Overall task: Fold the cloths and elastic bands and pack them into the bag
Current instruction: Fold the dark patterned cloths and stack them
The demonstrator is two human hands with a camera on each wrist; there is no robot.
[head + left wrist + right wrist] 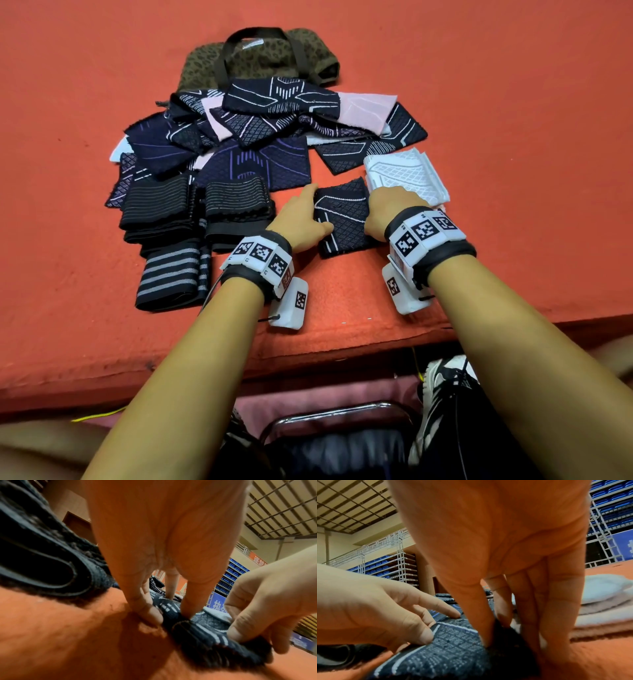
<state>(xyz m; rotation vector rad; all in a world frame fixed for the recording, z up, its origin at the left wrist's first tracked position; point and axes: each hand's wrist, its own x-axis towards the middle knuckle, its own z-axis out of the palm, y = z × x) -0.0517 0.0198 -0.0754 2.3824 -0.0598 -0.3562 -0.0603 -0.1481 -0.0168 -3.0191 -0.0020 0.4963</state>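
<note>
A folded dark cloth with white lines and a grid weave lies near the table's front edge. My left hand holds its left edge, thumb on top and fingers at the side. At the right edge my right hand pinches it, thumb above and fingers alongside. Behind lies a loose pile of dark, purple and pink cloths. Folded striped elastic bands sit at the left. The brown leopard-print bag lies flat at the back.
A stack of folded white cloths sits just right of my right hand. The orange table cover has bare room to the right and far left. The table's front edge runs under my forearms, with a chair and shoes below.
</note>
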